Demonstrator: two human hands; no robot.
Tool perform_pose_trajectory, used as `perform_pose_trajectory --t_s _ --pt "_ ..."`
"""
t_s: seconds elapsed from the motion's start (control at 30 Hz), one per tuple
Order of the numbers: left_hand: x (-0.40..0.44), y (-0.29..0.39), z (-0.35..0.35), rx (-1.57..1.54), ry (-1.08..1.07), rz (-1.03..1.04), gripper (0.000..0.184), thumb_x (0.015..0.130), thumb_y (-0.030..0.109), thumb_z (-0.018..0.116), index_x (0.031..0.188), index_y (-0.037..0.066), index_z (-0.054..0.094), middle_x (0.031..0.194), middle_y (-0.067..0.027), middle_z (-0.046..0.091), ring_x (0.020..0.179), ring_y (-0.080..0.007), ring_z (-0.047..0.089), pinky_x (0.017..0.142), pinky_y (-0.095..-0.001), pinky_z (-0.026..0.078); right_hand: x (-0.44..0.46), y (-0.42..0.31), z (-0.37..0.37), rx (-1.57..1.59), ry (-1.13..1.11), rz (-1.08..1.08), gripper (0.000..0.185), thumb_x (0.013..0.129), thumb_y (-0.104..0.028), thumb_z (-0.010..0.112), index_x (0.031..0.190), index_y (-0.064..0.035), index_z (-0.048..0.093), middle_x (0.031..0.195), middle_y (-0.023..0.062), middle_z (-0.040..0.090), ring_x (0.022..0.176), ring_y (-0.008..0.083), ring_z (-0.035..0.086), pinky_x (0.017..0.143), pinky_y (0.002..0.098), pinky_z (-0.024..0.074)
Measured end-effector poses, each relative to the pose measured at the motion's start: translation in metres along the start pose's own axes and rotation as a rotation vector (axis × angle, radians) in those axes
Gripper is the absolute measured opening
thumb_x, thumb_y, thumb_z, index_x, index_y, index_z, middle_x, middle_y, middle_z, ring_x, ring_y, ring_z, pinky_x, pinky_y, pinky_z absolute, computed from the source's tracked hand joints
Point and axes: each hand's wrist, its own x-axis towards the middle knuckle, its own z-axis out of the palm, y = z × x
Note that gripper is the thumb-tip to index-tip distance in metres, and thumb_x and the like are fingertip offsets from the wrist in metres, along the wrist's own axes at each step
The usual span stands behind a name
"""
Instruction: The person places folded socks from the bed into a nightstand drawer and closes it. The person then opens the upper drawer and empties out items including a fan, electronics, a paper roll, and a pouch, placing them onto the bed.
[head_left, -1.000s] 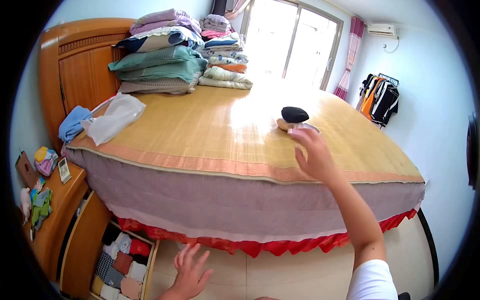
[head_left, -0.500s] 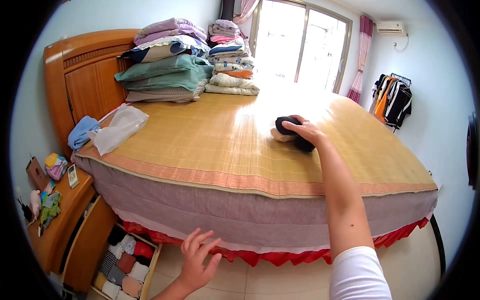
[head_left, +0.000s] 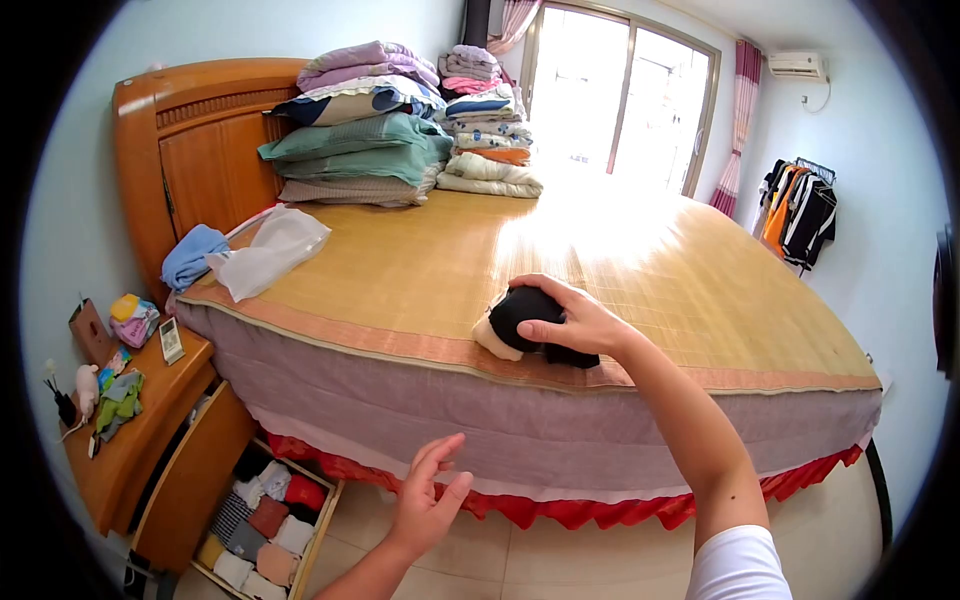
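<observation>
My right hand point(head_left: 575, 318) is curled over a black rolled-up garment point(head_left: 522, 312) at the front edge of the bed mat. Pressed against it are a cream rolled garment point(head_left: 492, 340) on the left and another black piece point(head_left: 572, 356) beneath my fingers. How many pieces my fingers actually grip is hard to make out. In the air before the bed's side, my left hand point(head_left: 428, 505) is open, thumb apart from the fingers, holding nothing. Below and left of it, a pulled-out drawer point(head_left: 318, 520) holds several folded garments point(head_left: 270, 518) in rows.
A woven mat point(head_left: 420, 255) covers the bed. Stacked pillows point(head_left: 360, 140) and folded quilts point(head_left: 490, 150) stand by the headboard. A white plastic bag point(head_left: 270, 255) and blue cloth point(head_left: 195, 257) lie at the left corner. The nightstand point(head_left: 165, 400) carries a remote point(head_left: 172, 341) and small items.
My right hand has brought the black and cream garments from mid-mat toward the front edge and left. My left hand has shifted slightly right, staying open. The view has turned a little left.
</observation>
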Motion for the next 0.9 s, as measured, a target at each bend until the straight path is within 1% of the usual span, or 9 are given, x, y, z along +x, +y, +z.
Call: perform_pose_trajectory --t_s 0.1,0.13,0.27,0.37,0.4,0.5,0.63,0.73,0.9 --pt "-0.002 0.001 -0.001 -0.052 0.011 -0.042 0.051 0.093 0.008 0.061 0.14 0.0 0.044 0.139 -0.0096 0.046 0.126 -0.0182 0.047 0.103 -0.0318 0.037 -0.006 -0.004 -0.008 -0.051 0.049 0.009 0.092 0.077 -0.065 0.068 0.149 -0.0187 0.034 0.142 0.0194 0.047 0.131 0.0349 0.046 0.109 0.0445 0.0377" --pt "-0.004 0.001 -0.002 -0.074 0.021 -0.057 0.052 0.093 0.009 0.061 0.141 0.0 0.042 0.138 -0.0095 0.047 0.126 -0.0184 0.048 0.103 -0.0319 0.037 -0.01 -0.003 -0.016 -0.109 0.022 0.06 0.105 0.074 -0.067 0.071 0.154 -0.0205 0.021 0.15 0.0211 0.037 0.139 0.0354 0.037 0.112 0.0463 0.0332" --pt "-0.01 0.0 -0.005 -0.058 0.019 -0.06 0.052 0.094 0.01 0.06 0.142 0.0 0.041 0.137 -0.0105 0.048 0.126 -0.0195 0.048 0.103 -0.032 0.039 -0.033 0.019 -0.032 -0.142 -0.032 0.033 0.119 0.067 -0.063 0.079 0.155 -0.0181 0.013 0.151 0.0243 0.034 0.14 0.0373 0.034 0.113 0.046 0.0316" --pt "-0.01 0.002 0.001 -0.188 0.016 -0.134 0.054 0.096 0.013 0.059 0.144 0.001 0.038 0.137 -0.0117 0.048 0.126 -0.0211 0.048 0.102 -0.0329 0.04 -0.048 0.02 -0.022 -0.181 -0.064 -0.013 0.121 0.066 -0.06 0.081 0.155 -0.013 0.013 0.15 0.0253 0.035 0.14 0.0385 0.034 0.114 0.0437 0.0309" --pt "-0.008 0.005 0.006 -0.279 0.016 -0.185 0.054 0.097 0.015 0.058 0.144 0.001 0.037 0.137 -0.0121 0.048 0.125 -0.0219 0.049 0.102 -0.0336 0.041 -0.052 0.002 -0.019 -0.19 -0.061 0.11 0.117 0.068 -0.049 0.082 0.154 -0.0081 0.014 0.148 0.0275 0.036 0.139 0.0398 0.035 0.114 0.042 0.0306" --pt "-0.009 0.009 0.015 -0.347 -0.017 -0.244 0.055 0.098 0.017 0.058 0.145 0.001 0.036 0.136 -0.013 0.049 0.125 -0.0232 0.049 0.102 -0.0349 0.043 -0.064 0.01 -0.012 -0.308 0.096 0.121 0.11 0.069 -0.037 0.08 0.153 -0.0051 0.016 0.145 0.029 0.038 0.137 0.0412 0.037 0.113 0.0437 0.032" --pt "-0.012 0.007 0.014 -0.313 -0.084 -0.255 0.052 0.099 0.017 0.054 0.145 0.0 0.035 0.136 -0.0151 0.049 0.126 -0.0242 0.049 0.103 -0.0364 0.043 -0.094 -0.003 -0.016 -0.45 0.268 0.14 0.103 0.07 -0.029 0.077 0.152 -0.0054 0.019 0.14 0.0297 0.043 0.132 0.0423 0.041 0.11 0.0457 0.0346" --pt "-0.012 0.006 0.017 -0.374 -0.085 -0.319 0.05 0.101 0.015 0.051 0.145 0.0 0.034 0.136 -0.0164 0.049 0.125 -0.0243 0.05 0.104 -0.0369 0.043 -0.111 -0.023 -0.007 -0.415 0.377 -0.019 0.094 0.07 -0.028 0.076 0.149 -0.007 0.028 0.129 0.0248 0.049 0.12 0.0407 0.05 0.103 0.0466 0.0402" --pt "-0.009 0.008 0.027 -0.435 -0.106 -0.352 0.048 0.102 0.015 0.048 0.145 0.001 0.034 0.136 -0.0157 0.05 0.125 -0.0237 0.05 0.103 -0.0356 0.042 -0.109 -0.03 0.015 -0.467 0.311 -0.055 0.087 0.068 -0.023 0.075 0.146 -0.0137 0.037 0.124 0.0197 0.047 0.114 0.0386 0.051 0.098 0.0463 0.0444"
